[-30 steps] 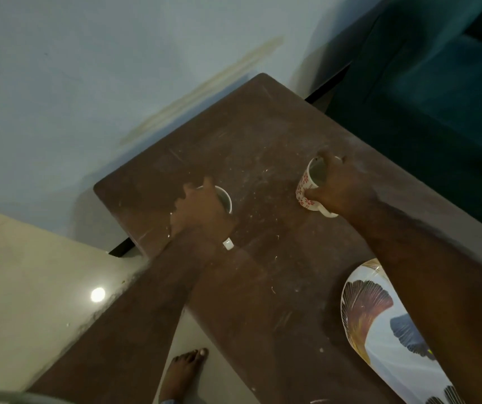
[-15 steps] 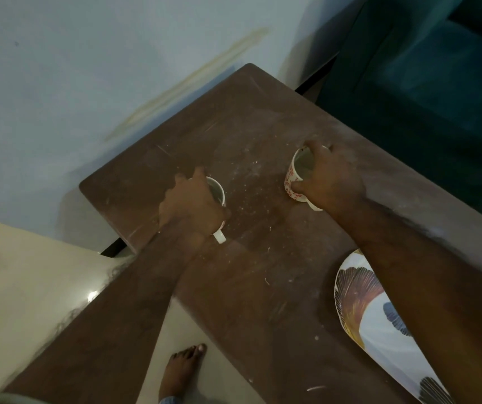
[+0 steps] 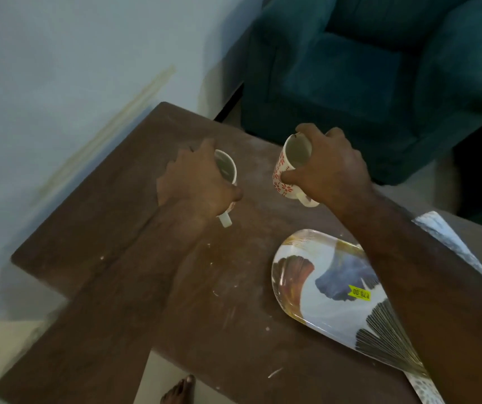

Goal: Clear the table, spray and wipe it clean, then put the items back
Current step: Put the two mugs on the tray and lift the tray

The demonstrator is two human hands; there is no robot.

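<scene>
A bare foot [image 3: 179,389] is seen on the floor, nearest of all, beneath the left forearm. The brown counter [image 3: 204,316] is spread under both arms, and white specks and smears are scattered over it on the near side of the hands. A leaf-patterned tray [image 3: 315,290] is laid flat on the counter, nearer than the right hand and partly covered by the right forearm; a yellow price sticker [image 3: 358,293] is stuck to it close beside that forearm.

Farther out, a pale mug [image 3: 227,168] is gripped from above by the left hand [image 3: 196,182], the fingers being curled round its far side and the handle left showing below the thumb. Just to the right, a flowered mug [image 3: 285,173] is held by the right hand [image 3: 331,170], thumb on the near wall and fingers over the rim; it is tilted with its mouth turned toward the left hand. The two mugs are kept apart, with bare counter between them. Whether either base touches the counter cannot be told.

Beyond the right hand a teal armchair [image 3: 379,71] is placed, and beyond the left hand a pale wall [image 3: 59,68] is seen.
</scene>
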